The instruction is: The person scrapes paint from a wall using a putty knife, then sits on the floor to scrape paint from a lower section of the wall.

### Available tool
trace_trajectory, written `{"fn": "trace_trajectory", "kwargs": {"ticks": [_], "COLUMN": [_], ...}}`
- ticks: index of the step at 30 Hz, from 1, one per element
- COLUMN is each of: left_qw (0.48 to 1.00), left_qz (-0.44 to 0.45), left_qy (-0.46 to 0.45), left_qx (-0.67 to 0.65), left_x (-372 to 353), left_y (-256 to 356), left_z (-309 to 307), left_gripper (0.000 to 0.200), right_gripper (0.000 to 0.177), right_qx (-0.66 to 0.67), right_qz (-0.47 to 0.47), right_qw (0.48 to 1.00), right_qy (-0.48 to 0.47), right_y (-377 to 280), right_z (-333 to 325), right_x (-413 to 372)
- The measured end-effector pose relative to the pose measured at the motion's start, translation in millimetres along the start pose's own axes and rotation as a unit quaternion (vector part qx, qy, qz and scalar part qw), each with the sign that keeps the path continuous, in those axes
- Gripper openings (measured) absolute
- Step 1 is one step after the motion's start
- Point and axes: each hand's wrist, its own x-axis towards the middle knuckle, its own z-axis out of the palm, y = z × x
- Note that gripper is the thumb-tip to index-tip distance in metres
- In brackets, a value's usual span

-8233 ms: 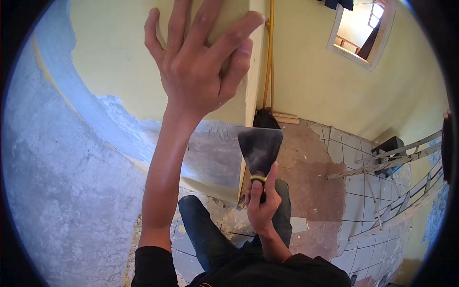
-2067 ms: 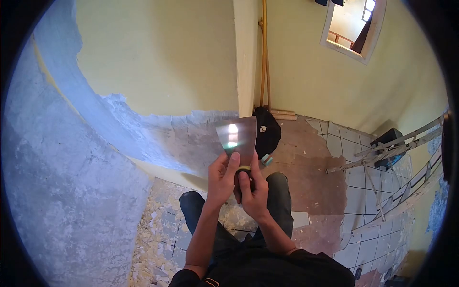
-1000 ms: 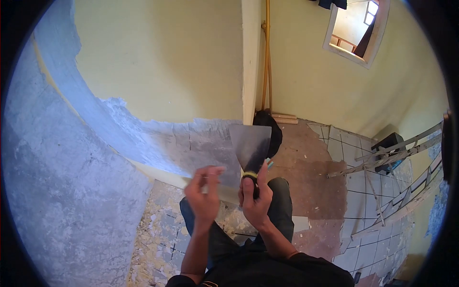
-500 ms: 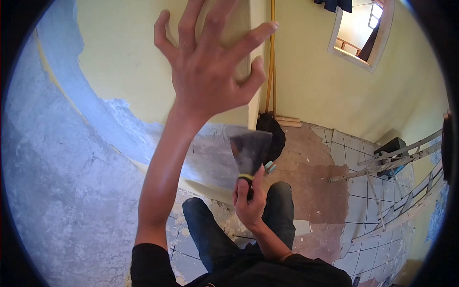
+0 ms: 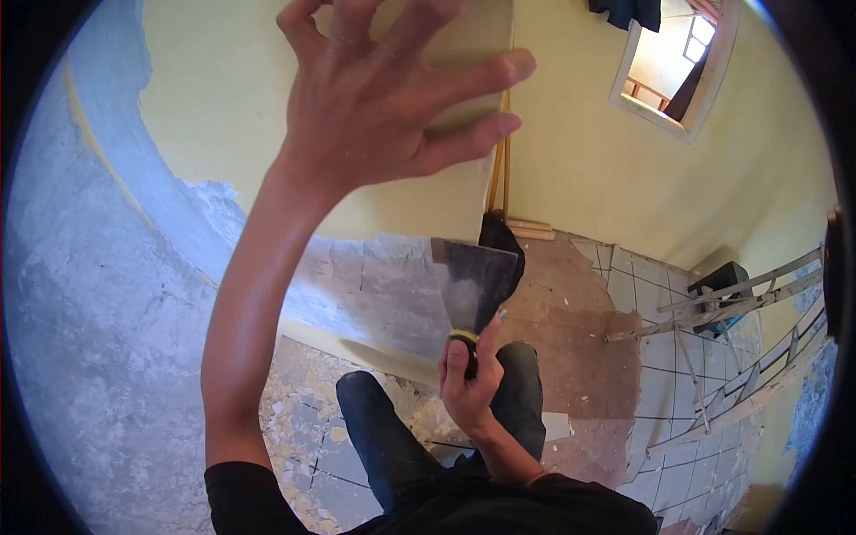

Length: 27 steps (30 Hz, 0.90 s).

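My left hand (image 5: 357,116) is raised in front of the yellow wall (image 5: 214,107), its fingers spread and nothing in its grasp. In my right hand (image 5: 471,383), low in front of my legs, is a wide scraper (image 5: 477,283) with a dark handle and a yellow band. Its blade points up and overlaps the wall's end in this view. Below the ragged edge of the yellow paint, bare grey plaster (image 5: 357,281) shows.
Paint flakes (image 5: 294,419) litter the floor tiles by my legs. A black bag (image 5: 506,250) and long poles (image 5: 501,169) stand at the wall corner. To the right are a wooden ladder (image 5: 758,299) and a black box (image 5: 727,278). A framed opening (image 5: 664,71) sits in the far wall.
My left hand has shifted left and come nearer, still spread. The scraper has tilted slightly, its blade turning more broadly toward me and a little to the right.
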Motion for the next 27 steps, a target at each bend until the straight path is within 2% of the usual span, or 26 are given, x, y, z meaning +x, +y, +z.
{"fn": "trace_trajectory", "kwargs": {"ticks": [2,5,9,12,14,18,20,23,27], "left_qw": [0.986,0.989,0.983,0.986,0.999,0.999,0.981,0.99,0.985], "left_qz": [0.099,0.089,0.103,0.096,-0.033,-0.035,0.106,0.091,0.092], "left_qy": [0.098,0.093,0.1,0.103,-0.006,0.002,0.12,0.081,0.099], "left_qx": [0.088,0.078,0.114,0.093,-0.029,-0.011,0.106,0.076,0.11], "left_x": [-3,-7,-9,-5,1,-2,-8,-9,-9], "left_y": [-14,-13,-15,-7,14,7,-17,-13,-8], "left_z": [16,19,20,12,-11,1,23,16,18], "left_gripper": [0.03,0.028,0.027,0.027,0.028,0.028,0.029,0.029,0.029], "right_gripper": [0.062,0.054,0.053,0.052,0.052,0.053,0.054,0.055,0.056], "right_qx": [0.008,-0.002,0.023,-0.028,-0.035,-0.035,0.008,-0.016,-0.016], "right_qz": [0.032,0.042,0.093,0.028,0.048,0.07,0.059,0.047,0.039], "right_qw": [0.999,0.997,0.995,0.997,0.997,0.996,0.997,0.998,0.999], "right_qy": [0.014,0.058,0.04,0.067,0.057,0.051,0.056,0.046,0.001], "right_y": [1,2,-9,6,7,-2,8,7,4], "right_z": [-1,2,7,4,-3,-7,-9,-9,-22], "right_x": [-9,-7,-2,-16,-17,-10,-17,-10,0]}}
